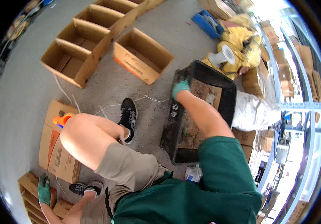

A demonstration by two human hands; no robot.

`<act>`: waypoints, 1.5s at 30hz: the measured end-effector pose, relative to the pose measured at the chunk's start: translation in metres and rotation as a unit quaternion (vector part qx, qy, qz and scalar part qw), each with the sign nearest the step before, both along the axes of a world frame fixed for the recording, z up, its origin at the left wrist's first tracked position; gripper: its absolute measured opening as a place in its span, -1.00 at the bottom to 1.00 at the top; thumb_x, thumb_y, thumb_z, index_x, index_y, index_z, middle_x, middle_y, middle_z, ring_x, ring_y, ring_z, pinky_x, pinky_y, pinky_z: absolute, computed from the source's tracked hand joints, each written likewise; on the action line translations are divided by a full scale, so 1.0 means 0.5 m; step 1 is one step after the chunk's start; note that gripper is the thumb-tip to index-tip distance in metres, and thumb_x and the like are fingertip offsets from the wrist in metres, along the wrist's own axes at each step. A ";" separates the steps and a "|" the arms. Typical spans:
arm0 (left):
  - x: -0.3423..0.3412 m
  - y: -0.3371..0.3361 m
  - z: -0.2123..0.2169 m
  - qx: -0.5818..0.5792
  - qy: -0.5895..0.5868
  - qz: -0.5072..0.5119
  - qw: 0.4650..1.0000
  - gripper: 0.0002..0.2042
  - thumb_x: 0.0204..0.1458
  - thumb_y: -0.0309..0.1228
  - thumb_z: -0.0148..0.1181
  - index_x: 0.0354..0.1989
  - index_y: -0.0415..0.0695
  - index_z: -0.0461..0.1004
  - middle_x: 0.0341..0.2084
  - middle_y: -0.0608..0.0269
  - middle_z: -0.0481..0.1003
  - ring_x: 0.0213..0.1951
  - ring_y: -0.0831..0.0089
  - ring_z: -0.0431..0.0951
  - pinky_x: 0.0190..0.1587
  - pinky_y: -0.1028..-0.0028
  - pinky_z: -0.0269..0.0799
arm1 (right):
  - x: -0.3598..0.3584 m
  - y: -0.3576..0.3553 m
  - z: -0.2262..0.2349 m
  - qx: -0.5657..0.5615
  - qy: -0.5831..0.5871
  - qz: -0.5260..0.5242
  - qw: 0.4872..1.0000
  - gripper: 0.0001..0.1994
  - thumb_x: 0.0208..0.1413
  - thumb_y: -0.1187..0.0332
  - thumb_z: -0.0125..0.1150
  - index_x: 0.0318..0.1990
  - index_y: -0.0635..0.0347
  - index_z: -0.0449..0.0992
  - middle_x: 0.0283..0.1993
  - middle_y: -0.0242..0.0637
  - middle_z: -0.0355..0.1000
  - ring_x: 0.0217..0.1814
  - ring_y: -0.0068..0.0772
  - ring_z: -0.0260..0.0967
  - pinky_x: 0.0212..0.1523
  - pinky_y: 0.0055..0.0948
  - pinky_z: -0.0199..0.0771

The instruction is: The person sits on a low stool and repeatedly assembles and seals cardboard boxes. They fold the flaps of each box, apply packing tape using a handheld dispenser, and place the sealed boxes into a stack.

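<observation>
My right hand point(181, 88), in a green glove, is closed over the left rim of a black plastic tub point(229, 99). A worn, stained brown cardboard sheet point(209, 93) lies on the tub's bottom. My left hand point(44, 191), also green-gloved, is at the lower left over open cardboard boxes point(28, 183). Its fingers look stretched out, and I cannot tell whether they touch the box edge. Close by lies a stack of flattened cartons point(61, 158) with an orange tape dispenser point(62, 119) on top.
An open carton point(142, 59) stands on the grey floor beyond my foot, beside a row of open cartons point(69, 59). White strapping point(130, 100) trails across the floor. Yellow sacks point(239, 39), a white spool point(224, 55), a blue bin point(208, 24) and metal shelving point(302, 106) occupy the right.
</observation>
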State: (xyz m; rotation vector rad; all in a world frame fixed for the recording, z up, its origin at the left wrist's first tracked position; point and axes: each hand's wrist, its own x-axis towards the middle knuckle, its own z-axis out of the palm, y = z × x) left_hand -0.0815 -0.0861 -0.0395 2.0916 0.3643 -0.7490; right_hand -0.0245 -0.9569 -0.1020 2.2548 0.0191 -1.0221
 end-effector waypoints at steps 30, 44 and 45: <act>0.204 0.289 -0.089 0.129 -0.023 -0.074 0.989 -0.51 0.23 -0.15 0.14 0.31 0.03 0.30 0.07 0.34 0.47 -0.12 0.42 0.50 -0.26 0.39 0.45 | -0.563 -0.625 0.096 0.094 -0.503 -0.545 0.664 -0.48 0.03 0.13 0.35 0.10 0.26 0.51 0.12 0.08 0.48 0.18 0.10 0.42 0.16 -0.17 0.42; 0.123 -0.032 0.000 0.185 -0.007 -0.182 0.966 -0.63 0.21 -0.51 0.05 0.21 -0.27 0.35 0.03 0.11 0.48 0.06 0.34 0.44 0.18 0.42 0.33 | -0.465 -0.474 0.252 0.128 -0.603 -0.262 0.742 -0.40 0.07 0.33 0.27 0.31 0.15 0.31 0.33 0.05 0.28 0.35 0.04 0.25 0.30 -0.17 0.29; 0.125 -0.085 0.015 0.183 0.000 -0.175 0.967 -0.62 0.22 -0.48 0.06 0.21 -0.27 0.34 0.04 0.09 0.48 0.06 0.32 0.44 0.18 0.41 0.32 | -0.413 -0.404 0.259 0.166 -0.594 -0.242 0.749 -0.45 0.07 0.36 0.24 0.26 0.17 0.37 0.28 0.03 0.33 0.31 0.04 0.28 0.27 -0.17 0.31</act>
